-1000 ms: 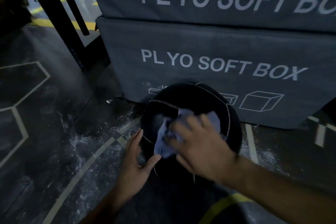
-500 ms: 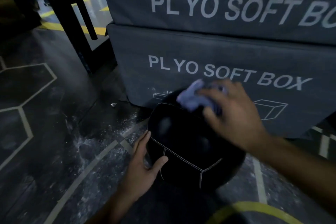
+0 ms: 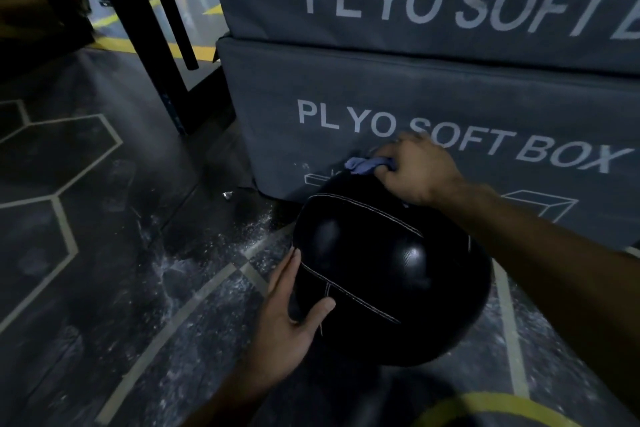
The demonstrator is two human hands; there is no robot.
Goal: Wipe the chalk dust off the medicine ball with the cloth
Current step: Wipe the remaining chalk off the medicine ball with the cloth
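Observation:
A black medicine ball (image 3: 384, 270) with white stitched seams rests on the dark gym floor, close against a grey foam box. My left hand (image 3: 291, 319) lies flat on the ball's near left side, thumb over a seam. My right hand (image 3: 415, 170) is at the ball's far top edge, closed around a bunched pale blue cloth (image 3: 363, 165) that presses on the ball. Part of the cloth is hidden inside my fist. The ball's near face looks dark and glossy.
Two stacked grey foam boxes (image 3: 346, 87) marked "PLYO SOFT BOX" stand right behind the ball. White chalk dust (image 3: 214, 253) is scattered on the floor to the left. Black rack legs (image 3: 152, 45) rise at the upper left. Pale hexagon lines and yellow markings cross the floor.
My right hand has swept the cloth from the ball's near top, up and over to its far edge. My left hand has stayed on the ball's left side.

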